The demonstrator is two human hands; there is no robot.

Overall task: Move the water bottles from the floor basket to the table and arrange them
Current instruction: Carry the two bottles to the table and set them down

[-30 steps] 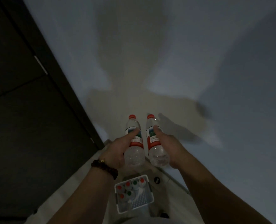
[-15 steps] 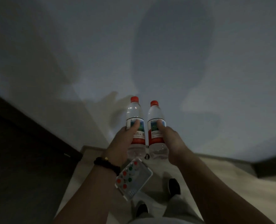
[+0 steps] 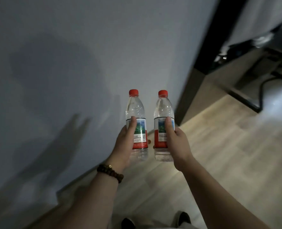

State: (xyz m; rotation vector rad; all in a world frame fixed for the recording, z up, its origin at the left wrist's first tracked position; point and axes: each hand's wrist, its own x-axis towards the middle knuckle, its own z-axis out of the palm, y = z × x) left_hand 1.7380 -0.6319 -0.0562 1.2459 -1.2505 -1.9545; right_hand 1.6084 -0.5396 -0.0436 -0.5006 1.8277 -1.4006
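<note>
I carry two clear water bottles with red caps and red-and-white labels, both upright in front of me. My left hand grips the left bottle around its label, thumb across the front. My right hand grips the right bottle the same way. The bottles stand a little apart, side by side. The floor basket is out of view, and so is any table top.
A grey wall fills the left and centre. Light wood floor runs to the right. A dark door frame or post stands at the wall's end, with black furniture legs and cables beyond. My feet show at the bottom edge.
The view has swung right: the basket below my hands is gone from sight, and the dark post and furniture legs have come in. Both hands keep their bottles.
</note>
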